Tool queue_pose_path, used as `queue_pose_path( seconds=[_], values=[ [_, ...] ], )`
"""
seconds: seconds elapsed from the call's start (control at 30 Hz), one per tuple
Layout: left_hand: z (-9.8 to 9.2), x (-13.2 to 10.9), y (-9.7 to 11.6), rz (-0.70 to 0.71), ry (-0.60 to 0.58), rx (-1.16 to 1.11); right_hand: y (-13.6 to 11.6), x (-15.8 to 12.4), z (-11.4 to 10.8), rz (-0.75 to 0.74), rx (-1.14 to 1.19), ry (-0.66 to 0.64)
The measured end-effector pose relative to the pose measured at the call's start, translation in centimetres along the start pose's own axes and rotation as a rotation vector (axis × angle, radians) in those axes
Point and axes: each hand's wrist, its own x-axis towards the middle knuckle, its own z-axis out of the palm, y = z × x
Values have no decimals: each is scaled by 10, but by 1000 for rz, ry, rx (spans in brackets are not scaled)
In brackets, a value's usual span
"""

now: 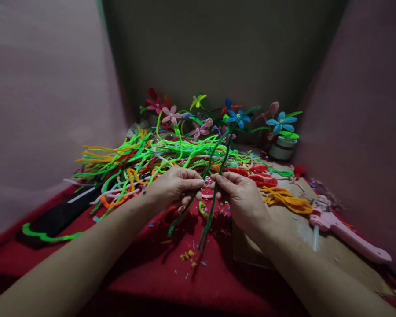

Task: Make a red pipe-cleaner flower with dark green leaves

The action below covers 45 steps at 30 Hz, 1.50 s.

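My left hand [171, 187] pinches a dark green pipe cleaner [182, 215] between thumb and fingertips. In my right hand [246, 198], thumb and forefinger grip a second dark green strand [210, 220], just to the right of the first. Both strands slant upward and draw close together near a blue pipe-cleaner flower [238, 117]; whether they join there I cannot tell. Their lower ends hang free, apart, above the red cloth [152, 277]. Behind my hands lies a big tangled heap of pipe cleaners [191, 149], mostly bright green.
Several pipe-cleaner flowers [171, 114] stand at the back, near a lidded jar [283, 147]. Orange pipe cleaners [285, 200] and a pink glue gun [353, 237] lie on cardboard [293, 242] at right. A black object [59, 215] sits at left. Fuzz scraps [187, 255] dot the cloth.
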Motion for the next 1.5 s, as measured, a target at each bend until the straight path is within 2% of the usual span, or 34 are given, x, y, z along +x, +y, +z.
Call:
queue_pose_path(
  seconds=[0.1,0.2,0.33,0.53,0.8,1.0,1.1,1.2,1.33,1.4,1.43,1.5],
  values=[
    [-3,2,-1,22,36,36,-1,-1,0,-27,-68,-64],
    [-2,1,1,21,42,36,-1,-1,0,25,-106,-132],
    [1,-2,4,24,54,39,0,0,0,94,-78,-124],
    [-2,-1,5,31,88,73,7,5,-4,85,-7,-104],
    [-4,0,5,-3,27,79,10,7,-3,76,111,-127],
    [-1,2,0,-57,61,6,10,8,-4,55,150,-135],
    [-4,6,-3,-51,158,-42,7,7,-2,29,244,-99],
    [-13,12,-2,31,336,-222,3,6,-1,-8,308,-79],
    [-26,11,9,279,516,-560,1,5,-1,41,351,-83],
    [-27,6,16,416,493,-600,1,6,-3,90,355,-75],
    [-26,3,18,452,451,-549,2,6,-3,115,352,-66],
    [-19,-2,19,404,333,-329,2,7,-3,155,346,-50]
  ],
)
